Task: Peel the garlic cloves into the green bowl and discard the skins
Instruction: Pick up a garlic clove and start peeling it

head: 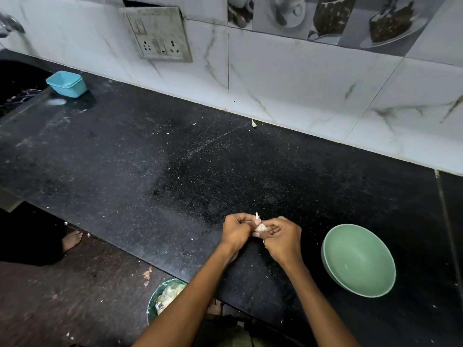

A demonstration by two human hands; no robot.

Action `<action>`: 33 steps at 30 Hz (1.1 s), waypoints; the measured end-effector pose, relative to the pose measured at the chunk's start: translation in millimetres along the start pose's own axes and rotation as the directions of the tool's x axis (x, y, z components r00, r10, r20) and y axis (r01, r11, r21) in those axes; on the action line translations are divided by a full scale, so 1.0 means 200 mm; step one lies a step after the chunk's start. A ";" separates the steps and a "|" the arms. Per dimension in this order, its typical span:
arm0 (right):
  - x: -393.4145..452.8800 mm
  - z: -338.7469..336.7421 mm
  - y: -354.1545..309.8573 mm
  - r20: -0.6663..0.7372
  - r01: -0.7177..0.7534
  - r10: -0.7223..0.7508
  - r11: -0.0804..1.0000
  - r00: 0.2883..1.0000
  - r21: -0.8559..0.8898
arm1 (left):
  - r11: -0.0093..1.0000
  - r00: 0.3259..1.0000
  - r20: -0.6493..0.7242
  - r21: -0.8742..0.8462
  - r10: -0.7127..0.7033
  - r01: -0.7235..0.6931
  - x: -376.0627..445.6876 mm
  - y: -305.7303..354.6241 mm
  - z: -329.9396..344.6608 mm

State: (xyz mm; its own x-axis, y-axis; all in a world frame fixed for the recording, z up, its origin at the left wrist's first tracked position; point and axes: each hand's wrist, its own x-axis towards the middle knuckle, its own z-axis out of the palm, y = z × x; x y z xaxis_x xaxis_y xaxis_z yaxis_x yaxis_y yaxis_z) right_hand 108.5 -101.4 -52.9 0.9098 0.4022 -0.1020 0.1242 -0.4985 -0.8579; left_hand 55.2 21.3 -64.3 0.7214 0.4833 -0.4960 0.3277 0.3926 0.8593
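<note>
Both hands meet over the black counter (175, 159), holding a garlic clove (259, 227) between them. My left hand (236, 231) grips it from the left and my right hand (284, 240) pinches it from the right. A pale strip of skin sticks up from the clove. The green bowl (358, 260) stands on the counter to the right of my hands and looks empty. On the floor below the counter edge, a green bin (164, 296) holds pale skins and scraps.
A small blue tub (67, 83) sits at the far left of the counter near the sink. A loose bit of garlic skin (254, 123) lies by the tiled wall. Another person's bare foot (71, 240) stands on the floor at left.
</note>
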 end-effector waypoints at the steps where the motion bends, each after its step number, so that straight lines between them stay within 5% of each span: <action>1: 0.00 -0.01 0.00 -0.001 -0.019 0.019 0.999 1.000 0.037 | 1.000 1.000 0.000 -0.022 -0.005 0.005 0.00 0.00 0.00; 9: -0.02 -0.06 0.04 0.010 -0.177 0.182 0.938 0.983 0.299 | 0.995 0.999 0.009 -0.091 -0.036 0.036 -0.03 0.01 0.02; 22: -0.04 0.00 -0.05 0.034 -0.226 0.228 0.914 0.973 0.337 | 0.991 0.994 0.013 0.080 0.110 -0.111 -0.06 -0.01 0.01; 26: -0.04 -0.02 -0.05 0.041 -0.267 0.277 0.863 0.960 0.429 | 0.998 0.998 0.031 0.025 0.058 -0.059 -0.07 0.00 0.00; 33: -0.04 -0.04 -0.05 0.026 -0.219 0.223 0.920 0.975 0.326 | 0.996 0.996 0.094 -0.090 0.008 0.001 -0.09 0.01 0.00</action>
State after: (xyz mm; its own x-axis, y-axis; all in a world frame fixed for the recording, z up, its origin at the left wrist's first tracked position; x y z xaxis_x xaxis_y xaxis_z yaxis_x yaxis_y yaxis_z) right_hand 103.6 -105.8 -39.1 0.9040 0.3008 -0.3037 -0.2141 -0.2962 -0.9308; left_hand 42.9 12.9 -52.8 0.7780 0.4106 -0.4755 0.2720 0.4622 0.8440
